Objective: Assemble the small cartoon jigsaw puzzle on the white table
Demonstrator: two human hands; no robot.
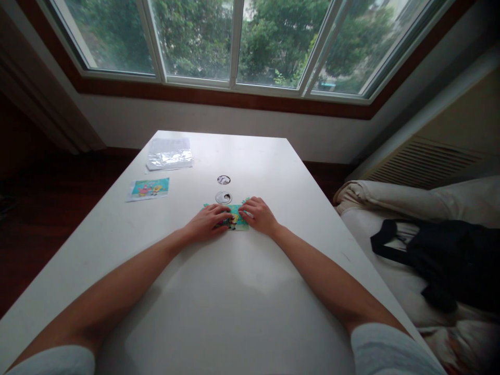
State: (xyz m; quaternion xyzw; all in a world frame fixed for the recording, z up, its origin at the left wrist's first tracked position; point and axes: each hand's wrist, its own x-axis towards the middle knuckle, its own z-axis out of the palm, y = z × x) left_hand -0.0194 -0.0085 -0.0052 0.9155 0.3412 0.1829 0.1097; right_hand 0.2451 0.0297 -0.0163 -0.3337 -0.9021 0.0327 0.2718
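Observation:
A small teal puzzle (239,224) with a yellow cartoon figure lies flat on the white table, partly covered by both hands. My left hand (211,221) rests palm down over its left part, fingers spread and stretched across the surface. From the other side, my right hand (259,213) touches the upper right part with its fingertips, fingers extended and slightly bent. Small teal bits stick out beyond the fingers of each hand; whether they are loose pieces I cannot tell. Just beyond the puzzle lies a round black-and-white disc (223,197), with a second round disc (224,179) behind it.
On the left of the white table (250,312) lies a picture card (150,188) with cartoon figures on teal. Farther back sits a clear plastic bag (171,153). A light-coloured sofa (375,224) with a black bag (449,255) stands to the right. Windows line the far wall.

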